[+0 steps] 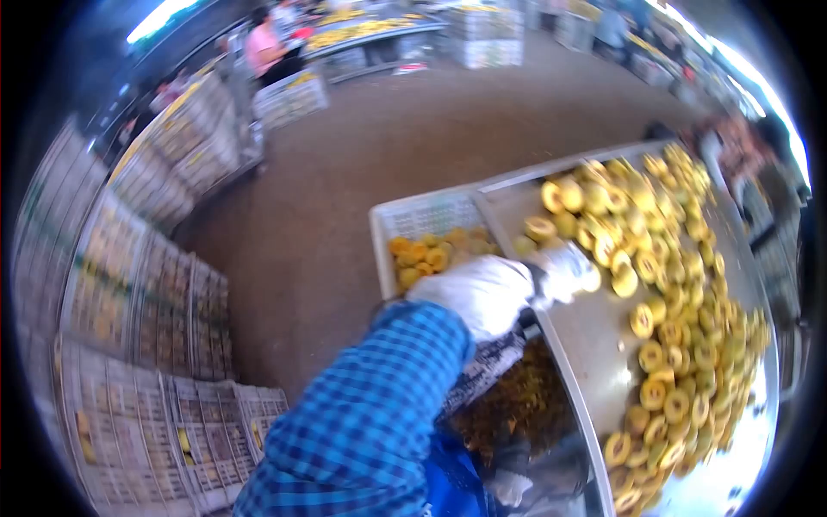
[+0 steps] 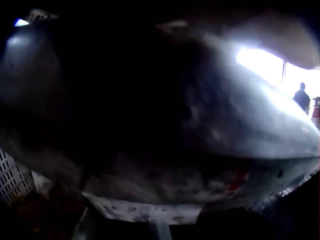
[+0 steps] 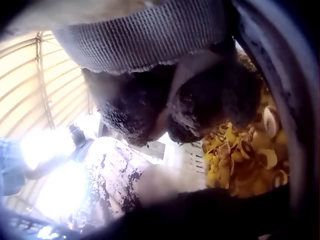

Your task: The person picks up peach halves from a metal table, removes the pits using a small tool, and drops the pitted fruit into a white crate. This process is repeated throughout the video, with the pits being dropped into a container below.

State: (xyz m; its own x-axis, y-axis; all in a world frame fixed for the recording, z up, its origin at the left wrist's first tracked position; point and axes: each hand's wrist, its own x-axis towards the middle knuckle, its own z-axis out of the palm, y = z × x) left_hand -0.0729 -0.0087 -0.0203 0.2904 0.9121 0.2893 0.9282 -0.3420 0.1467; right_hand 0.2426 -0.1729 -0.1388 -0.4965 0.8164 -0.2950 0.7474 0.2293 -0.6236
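In the head view my left hand, in a white glove below a blue checked sleeve, reaches over the near edge of a metal table. Its fingertips are right at the heap of yellow halved peaches; blur hides how the fingers lie, and I cannot tell if they hold one. The left wrist view is mostly dark. Low in the head view, my right hand is beside a bin of brownish scraps. Dark, stained glove fingertips point down in the right wrist view, close to yellow fruit pieces.
A white crate with peach halves stands at the table's left end. Stacked crates line the left side. Other people, one in pink, are by fruit-covered tables farther back. Black-and-white patterned cloth shows beneath my left arm.
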